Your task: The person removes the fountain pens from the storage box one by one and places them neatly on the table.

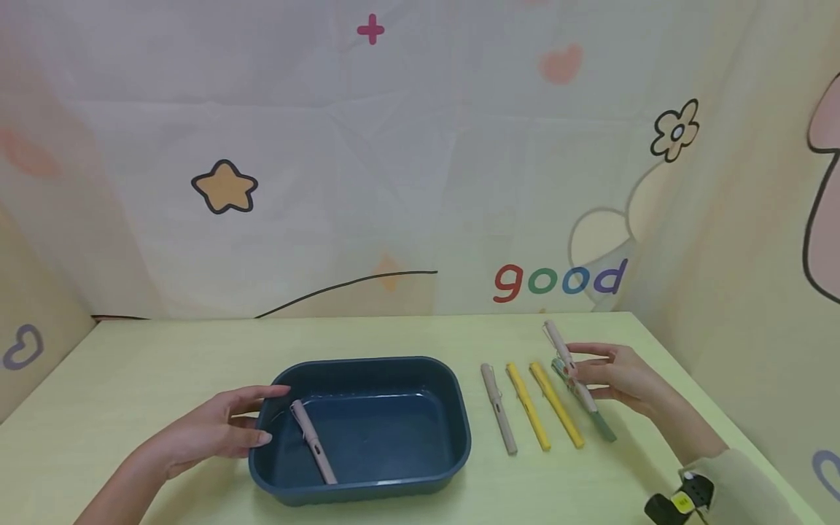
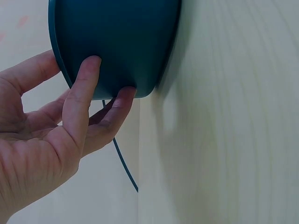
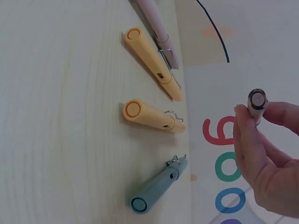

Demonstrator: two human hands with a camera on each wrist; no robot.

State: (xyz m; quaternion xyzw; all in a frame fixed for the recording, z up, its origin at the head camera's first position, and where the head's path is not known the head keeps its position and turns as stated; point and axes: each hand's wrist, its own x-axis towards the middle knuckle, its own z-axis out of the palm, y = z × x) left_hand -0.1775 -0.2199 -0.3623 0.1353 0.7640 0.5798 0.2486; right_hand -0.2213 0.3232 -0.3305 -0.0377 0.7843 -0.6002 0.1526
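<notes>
My left hand [image 1: 213, 430] holds the left end of a dark blue plastic basin [image 1: 367, 487], one finger over the rim and other fingertips against the outer wall [image 2: 117, 42]. Inside the basin a pale pink pen [image 1: 313, 442] leans at the left. On the right, my right hand [image 1: 620, 378] pinches another pale pen [image 1: 556, 337] between thumb and fingers, raised above the table. Beneath it lies a green pen [image 1: 602, 426], partly covered in the head view but plain in the right wrist view [image 3: 159, 185].
Left of the green pen lie two yellow pens [image 1: 556, 403] [image 1: 528, 405] and a greyish-pink pen [image 1: 499, 408], roughly side by side on the pale table [image 1: 164, 350]. A printed cloth backdrop [image 1: 394, 182] stands behind the table's far edge.
</notes>
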